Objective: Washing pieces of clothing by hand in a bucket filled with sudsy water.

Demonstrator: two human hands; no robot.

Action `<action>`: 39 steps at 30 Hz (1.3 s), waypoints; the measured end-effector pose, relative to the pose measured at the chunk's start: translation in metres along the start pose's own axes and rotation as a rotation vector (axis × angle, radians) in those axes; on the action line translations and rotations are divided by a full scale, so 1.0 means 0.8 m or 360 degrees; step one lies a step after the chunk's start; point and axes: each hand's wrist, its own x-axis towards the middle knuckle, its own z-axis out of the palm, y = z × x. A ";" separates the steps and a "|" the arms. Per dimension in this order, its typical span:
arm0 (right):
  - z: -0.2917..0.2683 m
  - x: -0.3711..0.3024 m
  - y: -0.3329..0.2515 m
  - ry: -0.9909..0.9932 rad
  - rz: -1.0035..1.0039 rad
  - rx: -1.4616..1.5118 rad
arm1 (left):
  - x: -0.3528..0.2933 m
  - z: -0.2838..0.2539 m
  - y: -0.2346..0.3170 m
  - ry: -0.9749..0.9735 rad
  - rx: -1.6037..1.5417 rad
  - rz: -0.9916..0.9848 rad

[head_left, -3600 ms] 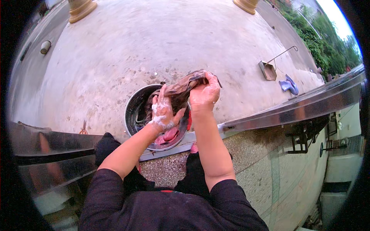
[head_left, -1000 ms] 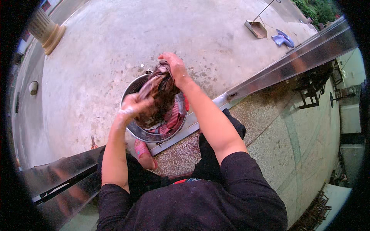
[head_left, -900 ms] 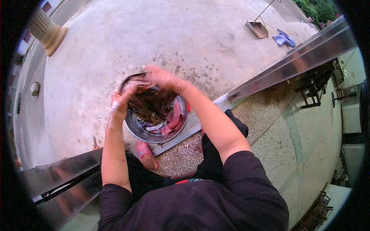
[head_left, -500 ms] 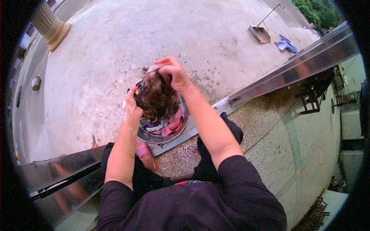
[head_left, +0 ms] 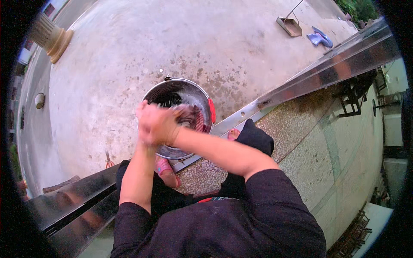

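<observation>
My left hand (head_left: 147, 122) and my right hand (head_left: 165, 127) are pressed together over the left side of a round metal bucket (head_left: 202, 92). Both are smeared by motion; their fingers look closed, but whatever lies between them is hidden. Inside the bucket, next to my hands, is dark, wet-looking cloth (head_left: 170, 99). Blurred maroon-grey cloth (head_left: 187, 115) shows just right of my fingers, and beside it lies red striped cloth (head_left: 200, 122). A red grip (head_left: 212, 111) sits on the bucket's right rim.
The bucket stands by a metal door track (head_left: 249, 114), near my foot in a pink shoe (head_left: 163, 166). Wet spots mark the concrete beyond. Farther off are a long-handled dustpan (head_left: 290, 26), blue boots (head_left: 319, 38), a column (head_left: 51, 38) and a small pot (head_left: 39, 100). Orange-handled scissors (head_left: 109, 163) lie left.
Both hands have come together and moved lower left. The dark brown cloth they held up is no longer raised between them, and the bucket's interior and red grip now show.
</observation>
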 end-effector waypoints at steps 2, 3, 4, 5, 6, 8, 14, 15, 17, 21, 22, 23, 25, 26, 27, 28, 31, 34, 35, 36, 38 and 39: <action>0.004 -0.006 -0.012 -0.0033 -0.0022 0.0050 | -0.007 0.012 0.039 -0.0361 0.1504 0.0127; 0.006 -0.009 -0.017 -0.0052 -0.0034 0.0079 | 0.002 -0.013 0.006 0.0013 0.0876 -0.0096; 0.006 -0.005 -0.022 -0.0051 -0.0060 0.0103 | 0.019 -0.033 -0.021 0.0358 0.0239 -0.0286; 0.001 -0.004 0.014 -0.0079 0.0187 -0.0064 | 0.009 0.084 0.031 0.0949 -0.0337 -0.0620; -0.003 -0.004 0.048 -0.0058 0.0268 -0.0292 | 0.013 0.066 0.001 0.0830 -0.0067 -0.0745; 0.006 -0.003 0.021 0.0021 0.0249 -0.0155 | 0.016 0.057 0.019 0.0852 -0.0296 -0.0753; 0.004 -0.026 -0.044 -0.0049 -0.0040 0.0357 | 0.013 0.013 0.026 -0.0338 -0.0745 -0.0416; 0.008 -0.022 -0.009 0.0016 0.0069 0.0281 | 0.012 0.077 0.046 0.0381 -0.0535 -0.0644; -0.004 -0.004 0.031 -0.0006 0.0410 -0.0099 | 0.013 0.080 0.062 0.0630 0.0118 -0.0903; -0.030 0.007 0.038 -0.0761 0.1090 0.0617 | 0.043 0.039 0.099 0.0419 -0.0745 -0.0723; -0.039 0.020 0.034 -0.1153 0.1094 0.0974 | 0.052 -0.008 0.104 0.0299 -0.0802 -0.0682; -0.055 0.027 0.041 -0.1404 0.0968 0.1120 | 0.057 -0.013 0.101 0.0334 -0.0704 -0.0690; -0.071 0.047 0.048 -0.1251 0.0920 0.1150 | 0.055 -0.015 0.087 0.0398 -0.0649 -0.0725; -0.077 0.050 0.048 -0.1052 0.0927 0.1152 | 0.050 -0.006 0.073 0.0424 -0.0694 -0.0761; -0.079 0.053 0.047 -0.0830 0.1125 0.1581 | 0.043 0.001 0.064 0.0390 -0.0755 -0.0833; -0.078 0.048 0.059 -0.0621 0.1282 0.2263 | 0.036 0.031 0.060 0.0359 -0.0661 -0.0842; -0.015 0.017 0.003 -0.0501 0.0871 0.1281 | 0.046 -0.029 -0.012 0.0268 -0.1088 -0.0622; -0.029 -0.015 -0.092 -0.0472 -0.0405 0.0136 | 0.039 -0.012 0.022 -0.0786 -0.1268 -0.0531; -0.023 -0.023 -0.080 -0.0360 -0.0356 -0.0173 | 0.021 0.000 0.020 -0.0362 -0.0931 -0.0392; -0.014 -0.018 -0.053 -0.0351 -0.0347 -0.0164 | 0.000 0.018 0.016 0.0052 -0.0585 -0.0246; -0.005 -0.003 0.016 -0.0599 0.0517 -0.0134 | 0.019 0.076 0.022 0.0989 -0.0129 -0.0647; 0.004 -0.009 0.020 -0.0384 0.0569 -0.0078 | 0.024 0.053 0.006 0.0871 -0.0210 -0.0692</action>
